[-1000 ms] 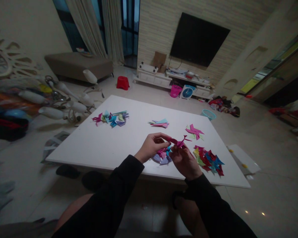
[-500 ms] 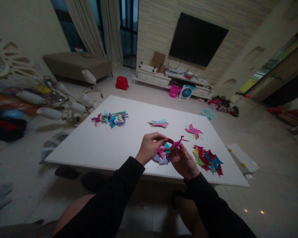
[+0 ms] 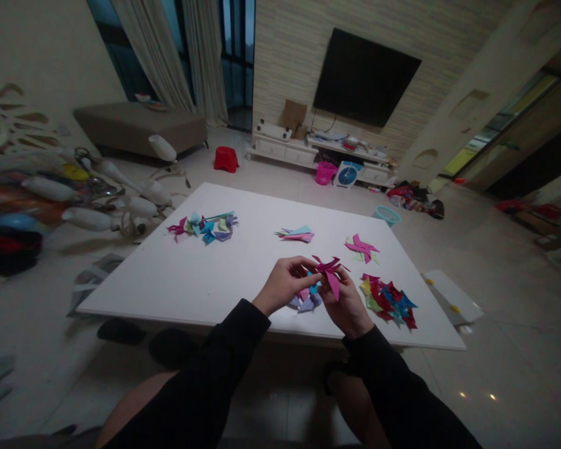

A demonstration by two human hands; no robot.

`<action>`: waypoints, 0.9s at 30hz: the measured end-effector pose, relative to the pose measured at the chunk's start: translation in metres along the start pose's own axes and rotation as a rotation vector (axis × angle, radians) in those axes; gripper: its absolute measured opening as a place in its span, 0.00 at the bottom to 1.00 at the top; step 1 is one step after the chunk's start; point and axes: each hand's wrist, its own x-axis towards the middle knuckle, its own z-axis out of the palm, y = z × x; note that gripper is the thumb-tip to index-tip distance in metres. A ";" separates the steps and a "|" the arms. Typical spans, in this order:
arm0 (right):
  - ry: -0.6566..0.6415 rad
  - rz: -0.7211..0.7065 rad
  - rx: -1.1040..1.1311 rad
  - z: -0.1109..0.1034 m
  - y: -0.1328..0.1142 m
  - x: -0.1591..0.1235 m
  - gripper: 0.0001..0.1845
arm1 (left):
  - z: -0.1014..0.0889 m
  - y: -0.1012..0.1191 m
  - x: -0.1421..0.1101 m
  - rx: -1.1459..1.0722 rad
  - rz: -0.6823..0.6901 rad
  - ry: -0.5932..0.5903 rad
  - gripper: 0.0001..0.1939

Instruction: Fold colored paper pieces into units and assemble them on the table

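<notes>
A magenta origami crane (image 3: 331, 274), with thin points sticking out and a broad flap hanging down, is held above the white table (image 3: 168, 274). My left hand (image 3: 287, 282) pinches its left side between thumb and fingers. Around its right side the fingers of my right hand (image 3: 348, 305) are closed. Beneath and partly behind my hands lies a small pile of folded paper (image 3: 305, 302) in lilac, pink and blue. Close to my right hand sits a heap of red, blue and yellow folded pieces (image 3: 390, 301).
Farther back on the table are folded paper planes (image 3: 297, 234), pink and green pinwheels (image 3: 362, 248) and a colourful cluster of origami (image 3: 204, 227). A floor lamp (image 3: 135, 202) stands by the left edge. Beyond are a red stool (image 3: 225, 159) and a light-blue basket (image 3: 387, 215).
The magenta crane has been turned in my hands, and its broad flap now hangs toward me. My left fingers have moved in against it. The view has shifted slightly.
</notes>
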 end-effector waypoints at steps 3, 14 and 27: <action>-0.007 -0.001 -0.017 0.003 0.001 -0.001 0.14 | 0.001 -0.001 0.000 -0.011 0.013 0.013 0.13; 0.001 -0.052 -0.053 0.001 -0.013 -0.003 0.10 | -0.002 0.000 0.002 0.011 0.040 0.073 0.09; 0.119 -0.256 -0.493 -0.026 -0.015 0.019 0.10 | -0.009 -0.014 0.007 0.091 -0.064 0.158 0.13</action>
